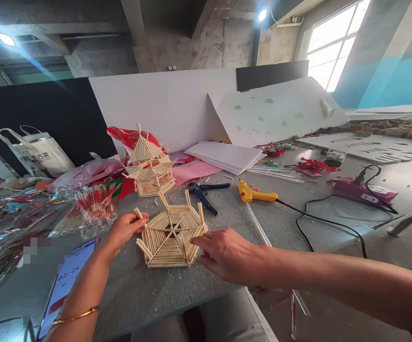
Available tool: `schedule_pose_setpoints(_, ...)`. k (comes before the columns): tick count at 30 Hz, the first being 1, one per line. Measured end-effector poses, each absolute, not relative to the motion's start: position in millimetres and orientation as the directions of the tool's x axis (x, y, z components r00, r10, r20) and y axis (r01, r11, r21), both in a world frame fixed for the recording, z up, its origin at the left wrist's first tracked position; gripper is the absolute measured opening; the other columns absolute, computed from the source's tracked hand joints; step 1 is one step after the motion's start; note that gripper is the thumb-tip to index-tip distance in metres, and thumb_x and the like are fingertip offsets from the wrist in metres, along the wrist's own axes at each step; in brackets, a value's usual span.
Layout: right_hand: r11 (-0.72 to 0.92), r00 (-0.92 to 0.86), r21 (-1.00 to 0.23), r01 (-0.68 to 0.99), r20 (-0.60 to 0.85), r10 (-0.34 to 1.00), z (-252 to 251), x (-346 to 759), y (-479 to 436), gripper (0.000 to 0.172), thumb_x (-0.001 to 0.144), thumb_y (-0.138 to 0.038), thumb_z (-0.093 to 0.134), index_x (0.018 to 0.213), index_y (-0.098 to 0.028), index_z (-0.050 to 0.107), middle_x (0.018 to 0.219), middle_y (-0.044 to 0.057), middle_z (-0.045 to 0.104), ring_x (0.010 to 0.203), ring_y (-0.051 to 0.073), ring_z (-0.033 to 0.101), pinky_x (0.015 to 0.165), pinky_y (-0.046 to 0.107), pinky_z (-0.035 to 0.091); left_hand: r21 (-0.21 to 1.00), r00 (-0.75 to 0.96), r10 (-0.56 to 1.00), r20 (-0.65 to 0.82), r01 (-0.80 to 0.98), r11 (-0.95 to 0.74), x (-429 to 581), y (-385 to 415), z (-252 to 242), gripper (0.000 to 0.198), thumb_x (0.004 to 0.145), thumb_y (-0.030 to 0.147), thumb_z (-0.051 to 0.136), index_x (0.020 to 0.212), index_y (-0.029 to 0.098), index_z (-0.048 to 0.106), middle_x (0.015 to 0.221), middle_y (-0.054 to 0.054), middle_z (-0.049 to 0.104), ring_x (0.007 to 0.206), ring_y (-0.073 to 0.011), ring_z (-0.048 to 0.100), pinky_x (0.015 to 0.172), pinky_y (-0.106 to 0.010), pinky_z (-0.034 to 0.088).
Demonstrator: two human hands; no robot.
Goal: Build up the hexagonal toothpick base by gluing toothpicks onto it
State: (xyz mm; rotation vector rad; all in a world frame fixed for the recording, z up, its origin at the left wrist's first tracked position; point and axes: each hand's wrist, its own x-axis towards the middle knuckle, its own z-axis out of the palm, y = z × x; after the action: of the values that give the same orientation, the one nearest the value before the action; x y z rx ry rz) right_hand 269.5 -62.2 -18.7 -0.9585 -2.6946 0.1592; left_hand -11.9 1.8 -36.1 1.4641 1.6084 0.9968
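Note:
An eight-sided frame of pale wooden sticks (170, 235) lies flat on the grey table in front of me, with spokes meeting at its middle and several short posts rising from its rim. At its left edge my left hand (125, 230) pinches one of the short posts (138, 213) between thumb and fingers. My right hand (223, 251) is at the right edge of the frame, its fingertips closed together; what they hold, if anything, is unclear. Behind the frame stands a tiered stick pagoda (148, 164) with a pointed roof.
Blue pliers (204, 192) and a yellow glue gun (257, 194) lie beyond the frame. The gun's black cord runs to a purple power strip (366, 192). At left are bagged red-tipped sticks (97, 204) and a phone (68, 280). White boards (227, 156) lie behind.

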Motion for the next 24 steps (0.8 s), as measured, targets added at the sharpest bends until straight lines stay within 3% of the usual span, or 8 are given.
schedule_pose_setpoints(5, 0.771, -0.693, -0.253, 0.584, 0.339, 0.636, 9, 253, -58, 0.024, 0.085, -0.028, 0.048, 0.102, -0.013, 0.057, 0.078, 0.006, 0.063, 0.066, 0.012, 0.055, 0.058, 0.023, 0.035, 0.899, -0.094, 0.996, 0.001, 0.435, 0.04, -14, 4, -40, 0.049, 0.052, 0.048, 0.066, 0.084, 0.011, 0.065, 0.084, -0.009, 0.068, 0.078, -0.0216, 0.062, 0.067, -0.031, 0.048)
schedule_pose_setpoints(13, 0.817, -0.746, -0.221, 0.532, 0.333, 0.576, 14, 238, -48, 0.022, 0.088, -0.024, 0.044, 0.083, -0.015, 0.063, 0.075, 0.003, 0.062, 0.067, 0.01, 0.054, 0.06, 0.021, 0.036, 0.896, -0.086, 0.996, 0.023, 0.445, 0.017, -14, 4, -41, 0.047, 0.053, 0.048, 0.066, 0.084, 0.013, 0.065, 0.082, -0.007, 0.068, 0.077, -0.0216, 0.062, 0.068, -0.032, 0.048)
schedule_pose_setpoints(19, 0.795, -0.697, -0.258, 0.549, 0.384, 0.606, 18, 248, -53, 0.023, 0.087, -0.029, 0.046, 0.091, -0.013, 0.062, 0.077, 0.005, 0.063, 0.065, 0.011, 0.054, 0.06, 0.022, 0.036, 0.881, -0.06, 0.997, 0.038, 0.473, -0.005, -21, 7, -50, 0.049, 0.06, 0.048, 0.061, 0.092, 0.011, 0.064, 0.088, -0.009, 0.068, 0.079, -0.0213, 0.062, 0.071, -0.032, 0.048)
schedule_pose_setpoints(24, 0.771, -0.72, -0.245, 0.588, 0.277, 0.637, 2, 268, -66, 0.023, 0.086, -0.023, 0.043, 0.075, -0.014, 0.061, 0.069, 0.004, 0.06, 0.063, 0.01, 0.052, 0.058, 0.022, 0.035, 0.841, -0.05, 0.997, 0.067, 0.541, -0.029, -30, 14, -61, 0.047, 0.061, 0.048, 0.062, 0.091, 0.012, 0.066, 0.085, -0.007, 0.07, 0.08, -0.0227, 0.062, 0.072, -0.031, 0.045)
